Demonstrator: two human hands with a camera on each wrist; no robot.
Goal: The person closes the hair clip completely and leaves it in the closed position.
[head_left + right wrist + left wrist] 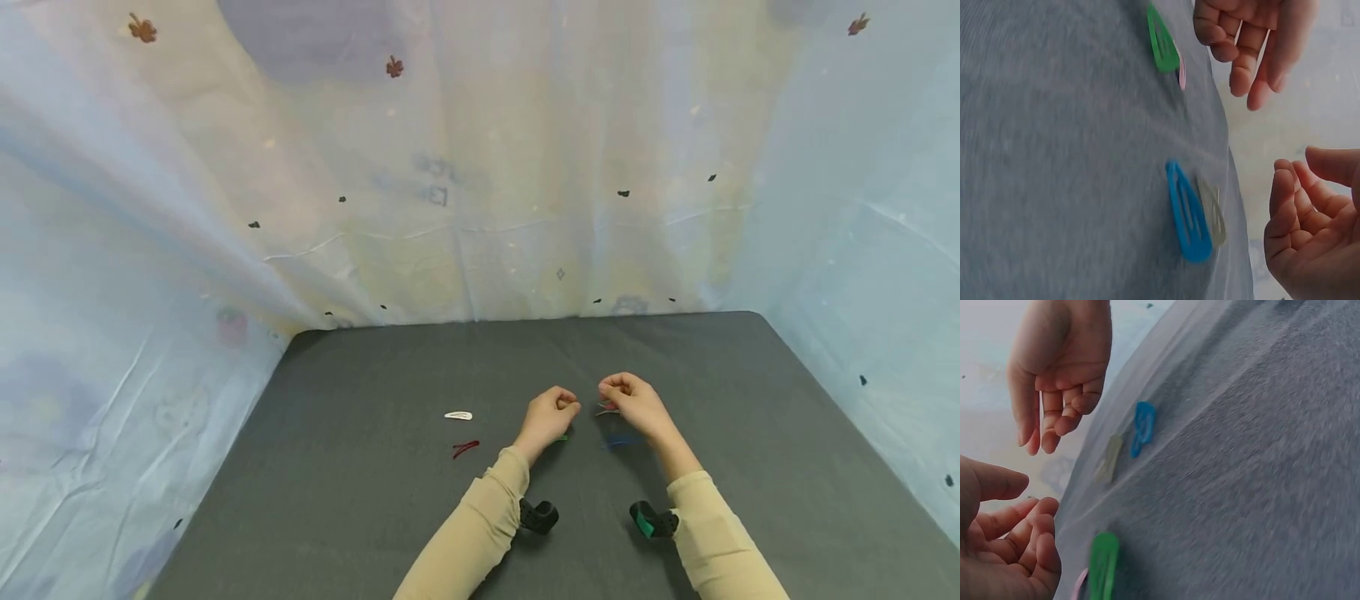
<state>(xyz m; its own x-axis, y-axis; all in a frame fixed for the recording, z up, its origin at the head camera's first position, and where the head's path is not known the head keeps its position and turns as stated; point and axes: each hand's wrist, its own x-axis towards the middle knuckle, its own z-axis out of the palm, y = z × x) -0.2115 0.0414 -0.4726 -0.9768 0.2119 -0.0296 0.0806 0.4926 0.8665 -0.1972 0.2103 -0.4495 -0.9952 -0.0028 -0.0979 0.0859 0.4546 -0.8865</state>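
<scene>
My left hand (549, 421) hovers over the grey cloth with loosely curled fingers and nothing in them. Facing it across a small gap, my right hand (633, 407) is also raised, thumb and fingers bent and bare. Below the left hand lie a green snap hair clip (1164, 47) and a pink hair clip (1182, 70), mostly hidden behind the green one. A blue snap hair clip (1189, 215) rests beneath the right hand, with a pale, greyish-yellow hair clip (1213, 212) close beside it. Neither hand touches a clip.
Left of the hands, a white hair clip (458, 415) and a dark red hair clip (466, 448) lie on the grey table cover (360, 500). A patterned curtain (480, 167) hangs behind and along both sides. Black bands (538, 517) are worn at the wrists.
</scene>
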